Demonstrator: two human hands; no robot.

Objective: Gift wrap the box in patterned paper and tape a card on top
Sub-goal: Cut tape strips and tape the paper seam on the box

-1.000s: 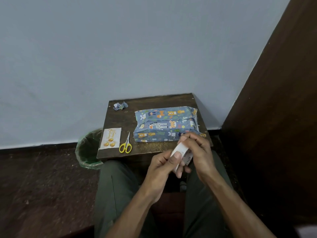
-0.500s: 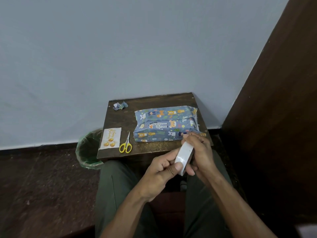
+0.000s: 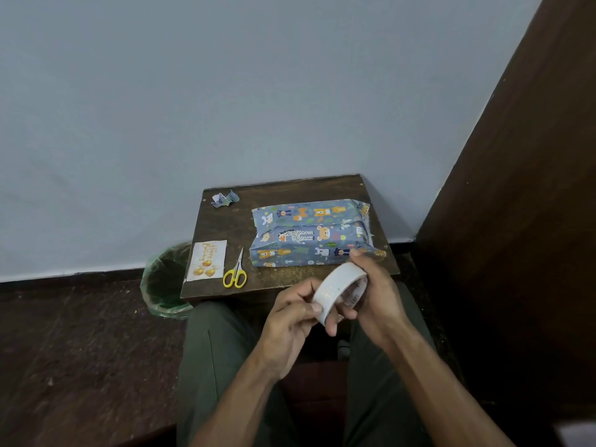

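Observation:
The box point(image 3: 311, 235), wrapped in blue paper with cartoon animals, lies on the right half of a small dark wooden table point(image 3: 232, 221). A white birthday card point(image 3: 208, 259) with gold balloons lies at the table's near left corner. Over my lap, just in front of the table, both hands hold a roll of white tape point(image 3: 338, 290). My left hand point(image 3: 293, 317) pinches its lower rim with thumb and fingers. My right hand point(image 3: 374, 295) curls round its far side.
Yellow-handled scissors point(image 3: 236, 272) lie beside the card. Scraps of wrapping paper point(image 3: 224, 199) sit at the table's far left corner. A green-lined bin point(image 3: 164, 279) stands on the floor to the left. A dark wooden panel point(image 3: 516, 221) runs along the right.
The tape roll has turned in my hands, so its broad outer face and inner core now show. Both hands stay in front of the table's near edge.

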